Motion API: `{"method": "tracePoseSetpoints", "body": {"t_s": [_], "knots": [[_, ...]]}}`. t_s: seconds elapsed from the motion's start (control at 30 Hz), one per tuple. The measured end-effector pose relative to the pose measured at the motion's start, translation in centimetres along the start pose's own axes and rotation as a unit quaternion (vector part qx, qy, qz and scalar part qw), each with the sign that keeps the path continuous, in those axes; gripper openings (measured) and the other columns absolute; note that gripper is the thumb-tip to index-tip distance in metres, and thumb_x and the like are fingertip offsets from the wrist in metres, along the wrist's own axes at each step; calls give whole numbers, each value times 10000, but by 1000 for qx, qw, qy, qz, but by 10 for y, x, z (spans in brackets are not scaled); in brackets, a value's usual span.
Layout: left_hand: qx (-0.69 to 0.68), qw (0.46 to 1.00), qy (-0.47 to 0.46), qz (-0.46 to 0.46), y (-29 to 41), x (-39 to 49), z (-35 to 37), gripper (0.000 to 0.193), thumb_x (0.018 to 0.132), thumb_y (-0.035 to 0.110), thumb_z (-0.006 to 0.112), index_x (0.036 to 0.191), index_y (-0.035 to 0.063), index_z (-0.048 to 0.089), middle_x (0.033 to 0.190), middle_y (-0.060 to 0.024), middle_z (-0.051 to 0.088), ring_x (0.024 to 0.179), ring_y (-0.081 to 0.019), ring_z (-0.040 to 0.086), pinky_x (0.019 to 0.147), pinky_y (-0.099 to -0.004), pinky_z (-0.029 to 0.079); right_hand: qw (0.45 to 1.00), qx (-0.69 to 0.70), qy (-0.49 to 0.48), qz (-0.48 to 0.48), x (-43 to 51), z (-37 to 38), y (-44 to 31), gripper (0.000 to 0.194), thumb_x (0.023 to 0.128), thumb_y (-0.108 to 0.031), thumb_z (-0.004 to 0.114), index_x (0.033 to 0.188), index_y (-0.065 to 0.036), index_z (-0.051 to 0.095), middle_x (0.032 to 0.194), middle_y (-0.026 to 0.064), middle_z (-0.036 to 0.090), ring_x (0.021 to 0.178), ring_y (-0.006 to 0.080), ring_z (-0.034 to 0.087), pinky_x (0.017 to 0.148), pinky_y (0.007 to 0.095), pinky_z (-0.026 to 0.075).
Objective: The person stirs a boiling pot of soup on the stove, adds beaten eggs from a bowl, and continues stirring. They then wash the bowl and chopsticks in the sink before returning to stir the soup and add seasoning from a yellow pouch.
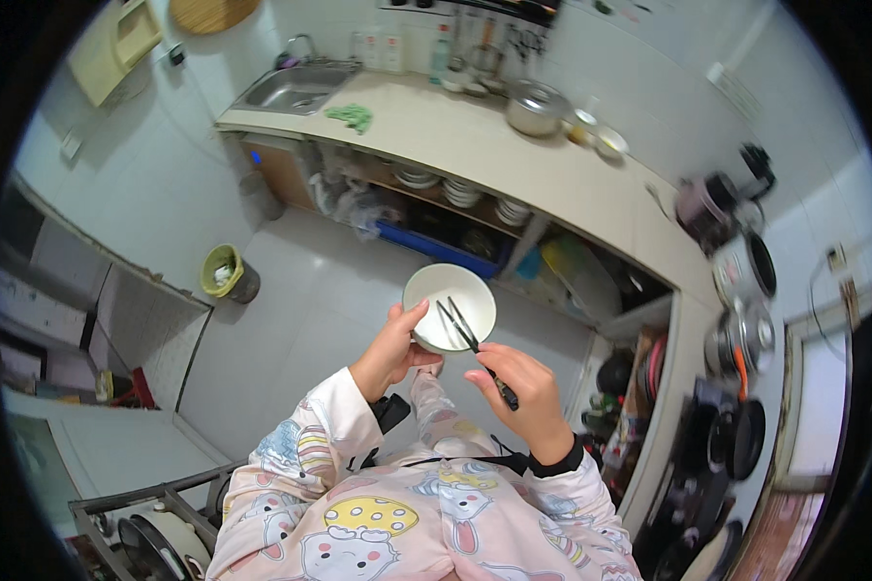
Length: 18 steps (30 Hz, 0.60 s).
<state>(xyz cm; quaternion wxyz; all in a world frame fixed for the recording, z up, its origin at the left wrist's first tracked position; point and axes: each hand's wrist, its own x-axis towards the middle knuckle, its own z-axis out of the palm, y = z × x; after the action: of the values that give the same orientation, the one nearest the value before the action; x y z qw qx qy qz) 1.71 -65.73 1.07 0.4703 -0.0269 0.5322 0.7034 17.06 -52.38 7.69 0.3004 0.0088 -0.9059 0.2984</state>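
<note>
A white bowl (430, 301) is held up before my body by my left hand (392, 352), the thumb over its rim and the fingers beneath. Its inside faces up towards me and I see no food in it. My right hand (527, 388) grips a pair of dark chopsticks (468, 332) at their thick ends. Their tips are a little apart and reach over the inside of the bowl. Whether the tips touch the bowl's wall I cannot tell.
Beyond the bowl runs a long countertop (436, 120) with a steel sink (298, 88), a green cloth (350, 118) and a lidded steel pot (536, 109). Stacked dishes (461, 192) fill the shelf below. A lined trash bin (230, 274) stands left; cookers (745, 269) line the right counter.
</note>
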Motion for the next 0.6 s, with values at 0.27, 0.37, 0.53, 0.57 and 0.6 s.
{"method": "tracePoseSetpoints", "body": {"t_s": [0.27,0.37,0.53,0.57,0.6], "knots": [[-28,977,206,48,137,68,-160,709,892,502,562,1376,127,205,1263,-178,479,977,-342,610,777,-462,540,970,183,-147,-59,218,160,45,213,778,-146,756,894,6,661,886,153,682,777,304,667,681,333,536],[-56,954,281,86,177,77,-209,619,907,471,552,1335,129,262,1240,-158,497,966,-308,622,734,-447,556,950,211,-194,-123,291,214,42,208,784,-144,751,892,6,657,883,153,681,771,301,666,671,325,534],[-109,920,352,131,244,104,-288,623,914,443,550,1352,117,250,1236,-155,501,962,-295,631,722,-459,563,923,266,-216,-175,404,306,35,195,801,-182,733,846,-23,630,809,135,656,692,327,627,593,366,502],[-119,920,347,139,260,111,-305,675,902,454,565,1369,115,216,1256,-173,487,967,-317,627,742,-474,550,919,266,-223,-184,425,325,33,193,801,-179,733,847,-22,631,813,136,657,695,327,628,595,364,503],[-132,921,333,150,262,121,-327,728,890,466,580,1386,112,182,1275,-192,472,972,-340,623,762,-489,537,918,257,-230,-195,435,345,30,192,801,-177,733,848,-20,633,818,137,658,698,327,628,597,363,504]]}}
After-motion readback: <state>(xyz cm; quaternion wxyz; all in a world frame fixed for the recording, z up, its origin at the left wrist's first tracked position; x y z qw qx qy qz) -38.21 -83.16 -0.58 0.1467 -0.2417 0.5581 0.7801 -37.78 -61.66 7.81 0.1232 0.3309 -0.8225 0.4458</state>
